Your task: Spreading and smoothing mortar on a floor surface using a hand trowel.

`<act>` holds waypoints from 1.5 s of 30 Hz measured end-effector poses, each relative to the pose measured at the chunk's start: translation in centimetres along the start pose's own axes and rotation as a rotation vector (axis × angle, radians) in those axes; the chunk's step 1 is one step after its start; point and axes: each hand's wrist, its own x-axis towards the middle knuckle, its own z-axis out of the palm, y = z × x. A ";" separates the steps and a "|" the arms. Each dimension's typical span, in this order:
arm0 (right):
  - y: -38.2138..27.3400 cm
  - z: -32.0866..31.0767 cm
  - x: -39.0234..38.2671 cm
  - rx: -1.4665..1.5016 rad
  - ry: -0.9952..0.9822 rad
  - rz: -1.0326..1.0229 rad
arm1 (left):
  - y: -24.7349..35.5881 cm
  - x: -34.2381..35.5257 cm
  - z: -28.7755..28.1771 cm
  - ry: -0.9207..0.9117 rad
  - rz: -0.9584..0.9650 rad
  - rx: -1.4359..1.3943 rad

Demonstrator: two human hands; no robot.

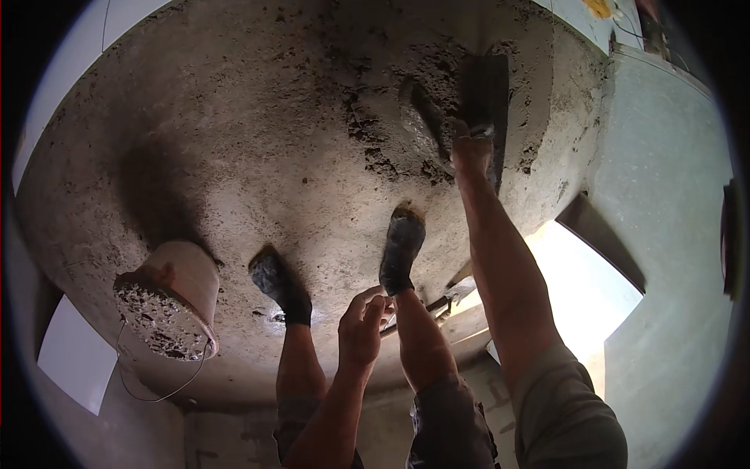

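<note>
A long, dark, flat trowel (497,102) is gripped tightly by the right hand (473,154), far right; the left hand (362,331) is half-curled, seemingly empty. Grey mortar (534,86) appears partly smoothed, pitted patches (369,137) being left unfinished.

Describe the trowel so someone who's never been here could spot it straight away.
Find the rough grey floor, then follow the person's right forearm to the right hand. It holds the trowel: long, dark and flat, its straight edge setting it apart from the crumbly patches beside it.
</note>
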 end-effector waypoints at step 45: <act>-13.6 -1.1 -0.2 -0.624 0.162 -1.162 | -0.2 -0.6 -0.1 -0.058 0.074 0.043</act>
